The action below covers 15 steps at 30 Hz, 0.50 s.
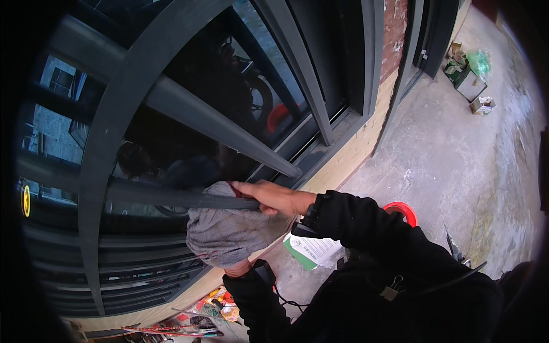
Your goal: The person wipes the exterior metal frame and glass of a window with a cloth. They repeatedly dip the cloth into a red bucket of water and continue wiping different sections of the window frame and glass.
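A grey cloth [227, 236] with a dark red edge is draped around the lower part of a dark metal window bar [171, 195]. My right hand [272, 198] grips the cloth's upper part beside the bar's end, at the window sill. Below it, my left hand [238, 269] is mostly covered by the cloth; only its wrist area shows, and its fingers are hidden. Behind the bars, dark window glass [193, 141] reflects a wheel and a red round object.
A red plastic basin [403, 210] and green-and-white papers [313, 251] lie on the concrete floor [411, 158]. Boxes [471, 83] and a green plastic bag [479, 62] stand at the upper right. Colourful bags [223, 302] and thin rods [167, 329] lie at the bottom.
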{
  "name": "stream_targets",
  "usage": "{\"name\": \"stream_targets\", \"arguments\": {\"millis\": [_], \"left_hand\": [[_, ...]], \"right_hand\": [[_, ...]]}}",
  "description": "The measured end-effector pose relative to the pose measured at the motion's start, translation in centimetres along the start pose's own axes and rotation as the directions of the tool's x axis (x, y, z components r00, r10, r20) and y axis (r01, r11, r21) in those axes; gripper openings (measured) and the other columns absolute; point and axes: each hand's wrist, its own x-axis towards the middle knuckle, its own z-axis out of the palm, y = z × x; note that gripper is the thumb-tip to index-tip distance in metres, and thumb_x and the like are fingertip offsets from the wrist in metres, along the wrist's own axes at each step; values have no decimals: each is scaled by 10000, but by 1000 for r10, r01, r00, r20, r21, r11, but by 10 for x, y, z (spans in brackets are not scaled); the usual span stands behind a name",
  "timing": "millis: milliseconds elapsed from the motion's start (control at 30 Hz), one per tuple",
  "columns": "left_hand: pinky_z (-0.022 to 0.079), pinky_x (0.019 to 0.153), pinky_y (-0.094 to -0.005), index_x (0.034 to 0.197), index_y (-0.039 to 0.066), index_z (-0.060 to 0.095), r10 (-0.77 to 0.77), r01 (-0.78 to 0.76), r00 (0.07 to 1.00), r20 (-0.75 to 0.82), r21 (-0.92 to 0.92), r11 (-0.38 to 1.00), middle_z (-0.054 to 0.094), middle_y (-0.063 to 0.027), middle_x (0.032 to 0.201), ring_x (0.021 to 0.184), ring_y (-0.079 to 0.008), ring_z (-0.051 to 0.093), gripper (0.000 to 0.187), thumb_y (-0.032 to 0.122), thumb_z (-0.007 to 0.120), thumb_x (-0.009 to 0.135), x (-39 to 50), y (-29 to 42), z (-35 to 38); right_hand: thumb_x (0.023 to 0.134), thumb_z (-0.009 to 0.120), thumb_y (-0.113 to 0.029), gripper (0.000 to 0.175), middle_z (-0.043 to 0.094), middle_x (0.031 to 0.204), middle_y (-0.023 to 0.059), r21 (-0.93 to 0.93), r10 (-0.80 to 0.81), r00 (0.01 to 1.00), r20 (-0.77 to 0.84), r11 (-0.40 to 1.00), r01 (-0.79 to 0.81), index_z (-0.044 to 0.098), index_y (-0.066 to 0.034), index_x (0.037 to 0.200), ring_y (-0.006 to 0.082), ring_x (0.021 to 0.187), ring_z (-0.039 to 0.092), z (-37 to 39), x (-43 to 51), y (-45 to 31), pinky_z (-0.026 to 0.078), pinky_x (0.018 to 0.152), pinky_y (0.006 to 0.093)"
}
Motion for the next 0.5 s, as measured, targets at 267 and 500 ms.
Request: {"name": "stream_targets", "arguments": {"millis": [267, 500], "left_hand": [[357, 1180, -458, 1508, 67, 423, -354, 311, 933, -61, -356, 881, 460, -132, 1532, 1402, -308, 453, 551, 403, 380, 1074, -19, 10, 17], [465, 1079, -399, 1438, 25, 514, -408, 363, 897, -172, -242, 900, 569, -110, 1419, 1263, -269, 578, 425, 202, 431, 1060, -29, 16, 30]], "right_hand": [[962, 626, -379, 401, 574, 685, 20, -64, -26, 949, -315, 998, 6, 713, -2, 857, 131, 557, 487, 2, 20, 17, 388, 535, 329], [953, 682, -314, 398, 631, 655, 67, -231, -248, 806, -538, 963, 142, 739, 60, 831, 155, 615, 568, 18, 23, 27, 465, 620, 346]]}}
